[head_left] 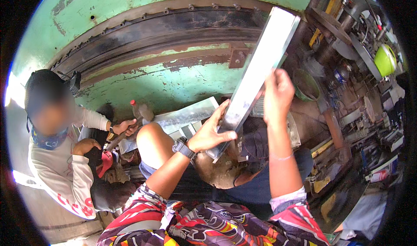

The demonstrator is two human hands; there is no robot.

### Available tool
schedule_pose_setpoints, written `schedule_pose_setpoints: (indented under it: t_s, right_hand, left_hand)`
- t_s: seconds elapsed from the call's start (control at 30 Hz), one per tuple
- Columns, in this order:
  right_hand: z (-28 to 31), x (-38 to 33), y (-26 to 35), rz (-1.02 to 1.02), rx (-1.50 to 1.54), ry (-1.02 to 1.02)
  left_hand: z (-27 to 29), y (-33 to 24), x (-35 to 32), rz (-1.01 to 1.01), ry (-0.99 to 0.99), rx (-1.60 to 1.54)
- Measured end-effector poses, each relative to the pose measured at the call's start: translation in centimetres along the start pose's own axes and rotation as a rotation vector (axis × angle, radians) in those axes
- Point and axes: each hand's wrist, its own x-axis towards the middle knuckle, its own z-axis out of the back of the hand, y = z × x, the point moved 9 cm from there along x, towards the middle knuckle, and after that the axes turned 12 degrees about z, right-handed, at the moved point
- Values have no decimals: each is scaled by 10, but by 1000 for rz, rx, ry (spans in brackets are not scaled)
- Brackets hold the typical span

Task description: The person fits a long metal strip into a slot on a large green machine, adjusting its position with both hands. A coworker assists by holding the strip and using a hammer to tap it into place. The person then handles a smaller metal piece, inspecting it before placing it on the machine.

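Observation:
A long, shiny sheet-metal channel (265, 59) slants from my lap up to the right, its folded edges catching the light. Its lower end is at a worn, rounded brown metal piece (217, 170) between my legs; whether they touch I cannot tell. My left hand (215, 131) grips the channel near that lower end, thumb across its face and fingers at the far edge. Close to the channel's right edge, my right hand (278, 94) is closed in a fist, slightly blurred. What it holds, if anything, is hidden.
A large green machine (186, 77) with a dark bolted beam spans the back. At left sits a co-worker (61, 168) beside a red-capped bottle (141, 110). Flat sheet metal (186, 115) lies ahead. To the right are a round green container (306, 84), a lime bucket (385, 60) and cluttered tools.

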Motion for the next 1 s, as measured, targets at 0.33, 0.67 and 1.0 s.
schedule_pose_setpoints:
  t_s: [0.33, 0.67, 1.0]
  right_hand:
    - [36, 66, -75, -467, 599, -116]
    - [109, 25, -190, -531, 448, -62]
    - [148, 26, -69, -485, 476, -132]
  left_hand:
    - [-37, -59, 50, 320, 42, -458]
    - [-104, -114, 102, 466, 173, -695]
    - [-145, -210, 47, -685, -151, 387]
